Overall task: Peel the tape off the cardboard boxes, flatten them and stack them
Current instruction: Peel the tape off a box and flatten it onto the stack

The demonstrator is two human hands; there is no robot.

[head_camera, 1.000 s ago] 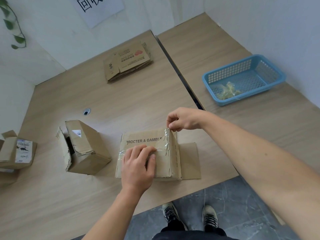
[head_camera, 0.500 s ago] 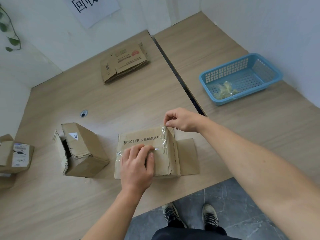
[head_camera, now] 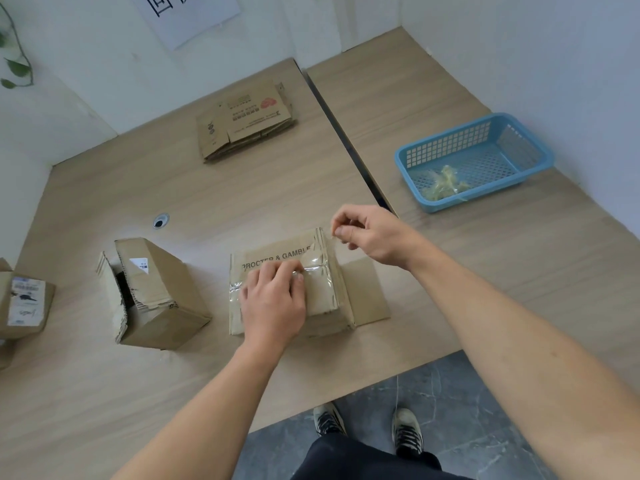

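- Centrally, just below the middle of the frame, a brown cardboard box printed "PROCTER & GAMBLE" (head_camera: 273, 253) is laid on a light wooden table (head_camera: 180, 188), with one flap (head_camera: 370, 292) folded out flat to its right.
- Across the box's top face and down along its right edge, clear glossy tape (head_camera: 320, 270) is seen.
- The left hand (head_camera: 273, 304) is laid on the top face of the box; its fingers (head_camera: 277, 275) are held pressed together, their tips resting at the tape seam.
- The right hand (head_camera: 372, 233) is held at the upper right corner of the box; a lifted end of the tape is pinched between thumb and forefinger, and the other fingers are curled in.
- Left of centre, a second brown cardboard box (head_camera: 156, 292) with a small white label is set on the table, its torn open end turned to the left.
- At the left edge of the frame, a third cardboard box (head_camera: 24, 303) bearing a large white shipping label is partly cut off.
- In the upper middle, a stack of flattened cardboard boxes (head_camera: 246, 123) is placed near the white wall (head_camera: 104, 81).
- At the right, a blue plastic lattice basket (head_camera: 450, 148) is set on a neighbouring table (head_camera: 519, 254), with crumpled yellowish tape scraps (head_camera: 443, 184) lying inside.
- A dark gap (head_camera: 346, 143) is seen between the two tabletops.
- At the bottom edge, two dark sneakers (head_camera: 329, 422) are seen on a grey stone floor (head_camera: 467, 403).
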